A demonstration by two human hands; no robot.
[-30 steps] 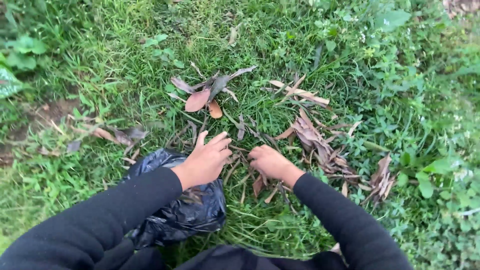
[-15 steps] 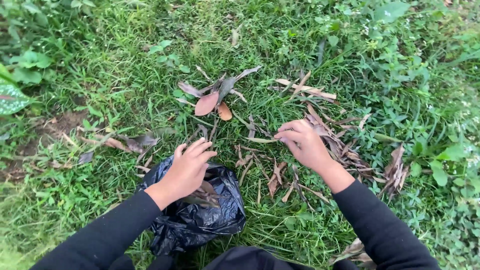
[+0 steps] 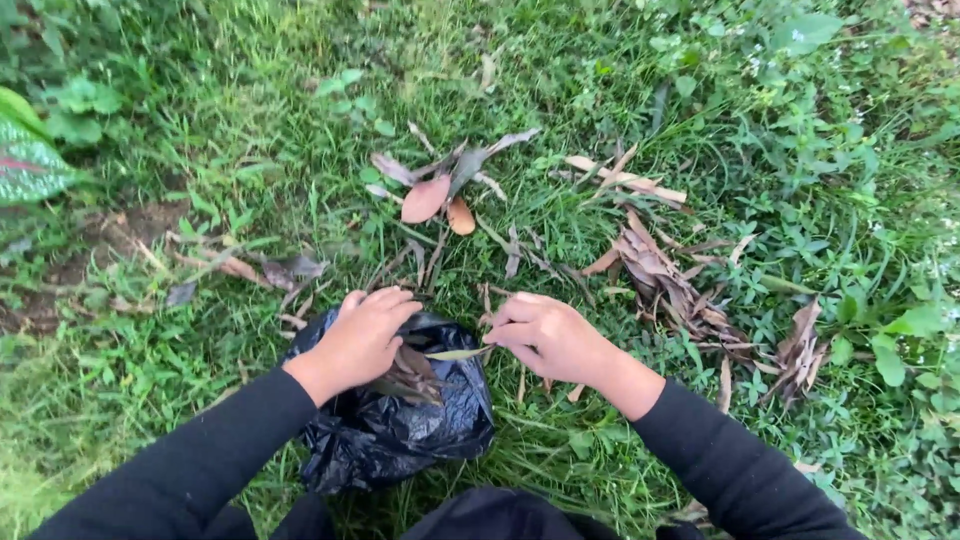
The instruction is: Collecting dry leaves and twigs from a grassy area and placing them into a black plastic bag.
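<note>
A black plastic bag (image 3: 400, 440) lies on the grass, with dry brown leaves (image 3: 412, 378) showing in its mouth. My left hand (image 3: 362, 337) rests on the bag's upper rim and grips it. My right hand (image 3: 545, 338) is just right of the bag and pinches a thin pale dry leaf (image 3: 455, 353) that points into the bag's mouth. Both arms wear black sleeves.
More dry leaves lie on the grass: a brown cluster (image 3: 440, 190) ahead of the bag, a pile (image 3: 665, 280) to the right, and pale sticks (image 3: 625, 178) beyond. A large green leaf (image 3: 30, 165) is at the left edge. Bare soil (image 3: 70, 260) shows at left.
My right hand has come back from the leaf pile on the right toward the bag, carrying a thin leaf. My left hand has settled on the bag's rim.
</note>
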